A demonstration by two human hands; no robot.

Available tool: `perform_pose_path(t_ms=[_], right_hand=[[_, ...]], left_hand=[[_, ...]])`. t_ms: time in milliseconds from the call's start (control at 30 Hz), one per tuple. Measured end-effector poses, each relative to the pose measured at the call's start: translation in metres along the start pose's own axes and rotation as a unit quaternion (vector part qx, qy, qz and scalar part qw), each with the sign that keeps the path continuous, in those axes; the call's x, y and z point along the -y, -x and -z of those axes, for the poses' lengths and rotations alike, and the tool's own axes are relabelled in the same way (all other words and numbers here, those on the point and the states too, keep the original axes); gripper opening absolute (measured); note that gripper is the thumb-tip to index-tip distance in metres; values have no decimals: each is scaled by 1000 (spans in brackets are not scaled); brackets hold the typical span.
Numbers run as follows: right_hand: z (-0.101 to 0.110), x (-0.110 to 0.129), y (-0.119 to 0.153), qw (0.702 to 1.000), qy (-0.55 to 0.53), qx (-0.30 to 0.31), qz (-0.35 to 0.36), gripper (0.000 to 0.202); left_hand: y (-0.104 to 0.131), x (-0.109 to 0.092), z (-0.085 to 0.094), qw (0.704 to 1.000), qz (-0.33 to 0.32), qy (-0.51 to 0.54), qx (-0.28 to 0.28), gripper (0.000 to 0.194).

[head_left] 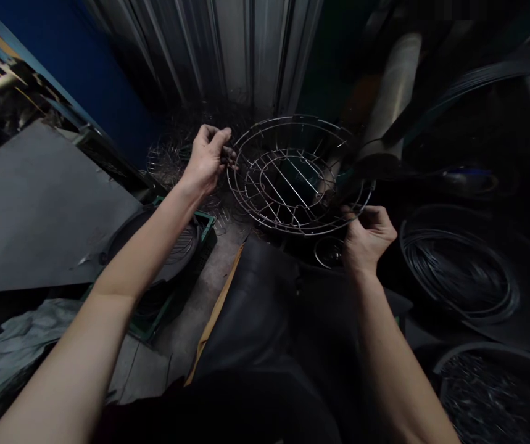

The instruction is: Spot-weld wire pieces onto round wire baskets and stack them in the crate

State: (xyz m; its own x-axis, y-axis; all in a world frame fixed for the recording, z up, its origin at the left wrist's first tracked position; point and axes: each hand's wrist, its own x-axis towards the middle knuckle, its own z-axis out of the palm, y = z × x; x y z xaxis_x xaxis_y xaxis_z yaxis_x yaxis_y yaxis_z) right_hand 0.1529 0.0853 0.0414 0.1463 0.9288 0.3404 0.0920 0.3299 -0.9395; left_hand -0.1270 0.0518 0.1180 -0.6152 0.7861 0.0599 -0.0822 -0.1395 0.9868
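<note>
A round wire basket (287, 217) of shiny metal rings, with parallel wires across its bottom, hangs in the air in front of my lap. My left hand (209, 155) pinches its outer ring at the left side. On the right front side, the fingers of my right hand (367, 235) are closed on the rim. The basket is tilted slightly towards me. Behind its right part stands a thick metal cylinder (392, 102), and I cannot tell whether the two touch.
At the left, a green crate (207, 225) carries a dark round pan with wire grids. Loose wire pieces (167, 160) lie by the corrugated wall (246, 49). Coiled wire (459, 271) and a tub of small metal pieces (487, 394) are on the right. A grey sheet panel (42, 209) juts in.
</note>
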Motion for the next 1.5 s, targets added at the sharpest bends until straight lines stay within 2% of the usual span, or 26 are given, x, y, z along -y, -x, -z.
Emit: perform_pose_path(t_ms=[267, 400, 467, 567, 700, 800, 867, 967, 1033, 1167, 1233, 1300, 1433, 1500], right_hand=[[-1, -1, 3, 1000, 0, -3, -5, 26], [-7, -5, 4, 998, -52, 1, -23, 21], [-5, -10, 5, 995, -89, 5, -37, 26], [20, -19, 11, 992, -109, -12, -66, 39], [85, -20, 36, 992, -26, -53, -112, 42], [120, 7, 54, 991, 80, -59, -89, 33], [125, 39, 61, 991, 124, -18, -39, 26], [113, 91, 67, 984, 140, 95, 63, 17], [101, 118, 71, 969, 136, 170, 119, 14], [88, 142, 72, 935, 133, 271, 186, 9], [90, 149, 70, 925, 139, 283, 213, 9], [94, 160, 65, 922, 149, 265, 240, 10], [95, 185, 48, 906, 180, 242, 298, 11], [90, 192, 36, 895, 191, 249, 317, 11]], left_hand=[[-6, 0, 3, 1000, -17, -10, 7, 21], [-6, -7, 3, 999, -26, -38, 15, 24], [-5, -10, 4, 998, -31, -46, 24, 26], [-5, -15, 3, 998, -35, -47, 37, 27], [0, -24, -5, 998, -41, -33, 40, 28], [11, -36, -14, 995, -86, -38, 27, 33], [21, -46, -19, 991, -123, -51, 21, 37], [37, -59, -24, 984, -157, -74, 37, 41], [47, -67, -32, 981, -167, -82, 56, 42], [62, -85, -57, 976, -194, -71, 70, 34], [71, -92, -66, 971, -212, -76, 75, 32], [84, -97, -67, 966, -222, -103, 78, 36], [111, -99, -59, 957, -220, -191, 17, 40], [121, -101, -62, 946, -224, -235, -4, 39]])
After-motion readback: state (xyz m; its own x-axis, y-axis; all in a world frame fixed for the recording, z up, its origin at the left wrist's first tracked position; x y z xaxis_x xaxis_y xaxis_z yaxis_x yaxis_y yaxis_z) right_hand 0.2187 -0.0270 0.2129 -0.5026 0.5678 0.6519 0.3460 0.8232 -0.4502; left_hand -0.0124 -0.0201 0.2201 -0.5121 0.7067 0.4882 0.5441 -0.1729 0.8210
